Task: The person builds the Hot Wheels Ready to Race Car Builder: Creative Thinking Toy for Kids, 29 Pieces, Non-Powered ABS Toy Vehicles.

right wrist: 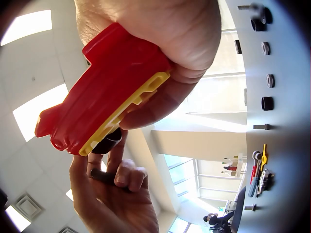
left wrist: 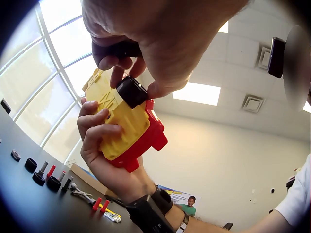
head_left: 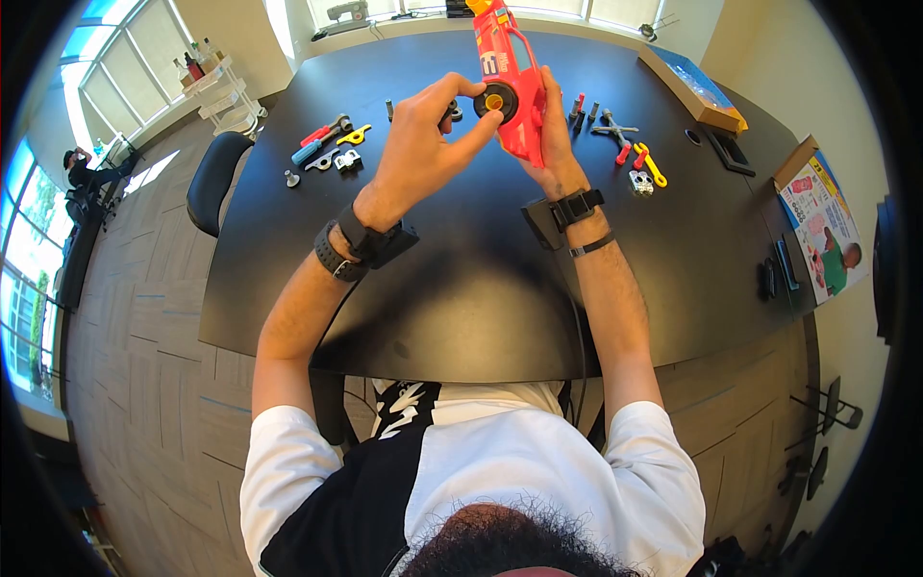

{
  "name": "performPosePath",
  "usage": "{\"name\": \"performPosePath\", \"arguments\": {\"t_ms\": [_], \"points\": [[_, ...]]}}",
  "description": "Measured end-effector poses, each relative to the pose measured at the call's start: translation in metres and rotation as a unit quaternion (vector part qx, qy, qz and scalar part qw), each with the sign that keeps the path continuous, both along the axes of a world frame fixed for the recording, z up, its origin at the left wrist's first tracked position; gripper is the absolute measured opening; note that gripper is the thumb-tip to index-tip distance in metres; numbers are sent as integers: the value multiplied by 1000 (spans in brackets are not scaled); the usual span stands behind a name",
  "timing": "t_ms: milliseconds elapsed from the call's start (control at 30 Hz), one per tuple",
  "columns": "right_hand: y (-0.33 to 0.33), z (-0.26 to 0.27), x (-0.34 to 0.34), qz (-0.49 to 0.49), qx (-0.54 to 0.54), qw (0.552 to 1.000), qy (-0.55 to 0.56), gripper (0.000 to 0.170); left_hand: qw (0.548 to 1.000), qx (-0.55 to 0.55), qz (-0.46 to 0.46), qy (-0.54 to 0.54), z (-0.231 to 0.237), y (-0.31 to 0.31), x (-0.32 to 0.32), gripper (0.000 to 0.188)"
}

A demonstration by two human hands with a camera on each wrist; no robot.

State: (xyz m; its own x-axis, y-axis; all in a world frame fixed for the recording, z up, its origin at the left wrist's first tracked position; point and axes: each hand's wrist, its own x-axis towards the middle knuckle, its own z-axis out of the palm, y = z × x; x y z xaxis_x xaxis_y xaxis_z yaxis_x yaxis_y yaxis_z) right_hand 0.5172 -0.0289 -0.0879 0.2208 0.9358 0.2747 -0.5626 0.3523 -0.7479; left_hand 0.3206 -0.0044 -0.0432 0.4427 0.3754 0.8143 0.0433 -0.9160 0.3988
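Observation:
A red and yellow toy car body (head_left: 508,58) is raised above the table, gripped by my right hand (head_left: 556,139) along its side. My left hand (head_left: 413,144) pinches a black wheel (head_left: 495,100) against the body between thumb and index finger. The left wrist view has the wheel (left wrist: 132,92) at the yellow underside (left wrist: 121,131), with the right hand (left wrist: 109,165) wrapped round the body. A second small dark piece (right wrist: 102,176) lies in the curled lower fingers of the left hand (right wrist: 119,206); the right wrist view also has the red shell (right wrist: 112,77).
Toy tools and a screwdriver (head_left: 312,147) lie left on the black table (head_left: 433,317). To the right are a grey cross wrench (head_left: 613,129), a yellow wrench (head_left: 656,168) and red pieces. An open cardboard box (head_left: 687,87) and a printed box (head_left: 825,221) stand at the right edge.

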Motion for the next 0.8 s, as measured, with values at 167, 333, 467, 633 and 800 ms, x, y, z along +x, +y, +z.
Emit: {"name": "performPosePath", "arguments": {"t_ms": [167,333,467,633,800], "points": [[-3,4,-1,0,11,1000,-20,66,1000,-22,13,-2,0,-3,0,29],[0,3,0,0,14,1000,-12,65,999,-33,6,-5,-2,-4,-1,28],[3,2,0,-2,23,1000,20,61,1000,7,11,5,-7,-1,-6,31],[-2,5,0,-25,4,999,32,52,992,-114,-44,-5,-22,21,-24,26],[2,2,3,-16,9,999,27,51,966,-212,-126,70,-28,56,-41,33]]}}
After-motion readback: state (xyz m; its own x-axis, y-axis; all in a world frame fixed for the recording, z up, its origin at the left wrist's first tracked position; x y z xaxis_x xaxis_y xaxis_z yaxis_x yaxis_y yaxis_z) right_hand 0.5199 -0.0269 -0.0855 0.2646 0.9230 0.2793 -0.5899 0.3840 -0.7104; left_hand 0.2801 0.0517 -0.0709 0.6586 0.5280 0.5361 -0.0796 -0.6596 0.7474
